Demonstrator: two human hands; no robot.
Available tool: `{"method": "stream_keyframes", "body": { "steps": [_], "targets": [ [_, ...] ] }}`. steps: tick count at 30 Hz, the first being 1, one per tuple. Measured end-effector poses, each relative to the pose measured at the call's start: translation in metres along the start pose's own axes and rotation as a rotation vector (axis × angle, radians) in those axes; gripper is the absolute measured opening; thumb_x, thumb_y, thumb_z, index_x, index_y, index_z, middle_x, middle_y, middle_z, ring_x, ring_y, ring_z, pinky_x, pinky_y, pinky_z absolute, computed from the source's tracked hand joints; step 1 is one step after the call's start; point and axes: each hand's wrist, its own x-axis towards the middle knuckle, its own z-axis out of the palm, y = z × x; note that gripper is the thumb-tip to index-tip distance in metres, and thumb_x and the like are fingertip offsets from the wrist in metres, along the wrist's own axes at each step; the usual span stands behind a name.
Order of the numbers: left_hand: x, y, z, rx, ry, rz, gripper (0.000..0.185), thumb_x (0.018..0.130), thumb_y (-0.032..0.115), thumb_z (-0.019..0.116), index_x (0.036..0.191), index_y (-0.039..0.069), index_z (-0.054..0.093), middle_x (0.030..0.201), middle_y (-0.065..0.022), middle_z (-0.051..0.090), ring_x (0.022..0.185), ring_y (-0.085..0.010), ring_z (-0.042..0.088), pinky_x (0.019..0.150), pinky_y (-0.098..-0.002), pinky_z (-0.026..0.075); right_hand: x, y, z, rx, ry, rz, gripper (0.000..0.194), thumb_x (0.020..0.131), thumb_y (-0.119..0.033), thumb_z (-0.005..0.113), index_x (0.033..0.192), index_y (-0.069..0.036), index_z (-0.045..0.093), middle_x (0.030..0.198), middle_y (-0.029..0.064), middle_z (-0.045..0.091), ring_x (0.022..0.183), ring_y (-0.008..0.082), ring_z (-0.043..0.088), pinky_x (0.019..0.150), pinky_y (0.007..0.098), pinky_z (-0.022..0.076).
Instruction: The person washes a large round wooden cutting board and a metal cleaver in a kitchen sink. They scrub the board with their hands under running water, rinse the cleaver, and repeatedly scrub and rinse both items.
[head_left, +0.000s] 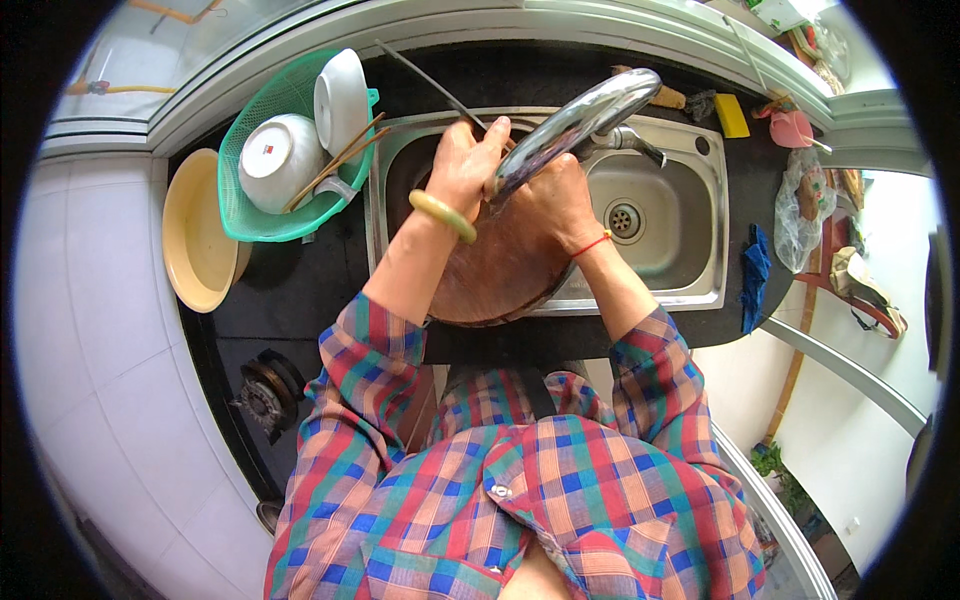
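A round, wet-looking brown wooden chopping board (499, 262) lies over the left basin of the steel sink (649, 300) and overlaps its front rim. Above the board is my left hand (471, 161), thumb raised, a jade-coloured bangle at the wrist. A long thin grey metal strip (427, 82), perhaps a blade seen edge-on, runs from the upper left to this hand. Its near end is hidden, so my hold on it is unclear. My right hand (561, 199) has bent fingers beside the chrome faucet spout (577, 131), which covers part of it; what it grips is hidden.
A green plastic basket (251, 217) with white bowls (281, 161) and chopsticks (337, 169) stands at left, by a yellow basin (199, 232). A gas burner (266, 394) is lower left. A yellow sponge (731, 116) and blue cloth (755, 277) lie at right.
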Motion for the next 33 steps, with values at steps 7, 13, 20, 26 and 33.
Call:
{"method": "stream_keyframes", "body": {
  "steps": [7, 13, 20, 26, 33],
  "targets": [
    [-0.034, -0.051, -0.002, 0.560, 0.113, 0.553, 0.063, 0.118, 0.030, 0.050, 0.173, 0.004, 0.035, 0.182, -0.0264, 0.023, 0.169, -0.0432, 0.021, 0.136, -0.0576, 0.018, -0.011, 0.008, -0.012, 0.420, -0.293, 0.207, 0.044, 0.106, -0.020, 0.066, 0.141, 0.004, 0.056, 0.115, 0.0318, 0.072, 0.112, 0.0421, 0.073, 0.097, 0.0464, 0.0568],
    [0.024, -0.031, -0.021, 0.944, -0.085, 1.027, 0.031, 0.113, 0.031, 0.059, 0.129, 0.014, 0.080, 0.167, -0.0082, 0.057, 0.164, -0.0343, 0.038, 0.136, -0.0631, 0.008, -0.019, 0.005, -0.033, 0.369, -0.467, 0.180, 0.045, 0.107, -0.018, 0.062, 0.144, 0.005, 0.053, 0.125, 0.0316, 0.070, 0.121, 0.0393, 0.070, 0.103, 0.0466, 0.0540],
    [0.043, -0.037, 0.018, 0.598, 0.317, 0.600, 0.110, 0.098, 0.039, 0.080, 0.174, -0.005, 0.014, 0.171, -0.0420, 0.031, 0.164, -0.0501, 0.026, 0.133, -0.0535, 0.023, -0.016, -0.006, 0.011, -0.005, -0.049, 0.143, 0.032, 0.104, -0.014, 0.066, 0.128, 0.006, 0.058, 0.110, 0.0365, 0.071, 0.100, 0.0536, 0.073, 0.083, 0.0579, 0.0596],
    [0.039, -0.030, 0.000, 0.300, 0.257, 0.287, 0.030, 0.098, 0.020, 0.077, 0.092, -0.009, 0.077, 0.087, -0.0247, 0.080, 0.077, -0.0314, 0.080, 0.074, -0.0417, 0.060, -0.013, -0.026, 0.028, -0.227, 0.026, 0.054, 0.030, 0.102, -0.010, 0.070, 0.128, -0.001, 0.057, 0.109, 0.0247, 0.073, 0.099, 0.0418, 0.076, 0.080, 0.0475, 0.0598],
    [0.045, 0.022, -0.038, -0.453, -0.239, 0.013, 0.018, 0.100, 0.003, 0.080, 0.116, -0.005, 0.076, 0.113, -0.0142, 0.079, 0.099, -0.0284, 0.079, 0.089, -0.0430, 0.068, 0.020, -0.021, 0.023, 0.708, -0.336, 0.286, 0.033, 0.109, -0.033, 0.073, 0.096, -0.005, 0.063, 0.080, 0.0031, 0.063, 0.065, 0.0171, 0.062, 0.056, 0.0331, 0.0453]
  ]
}}
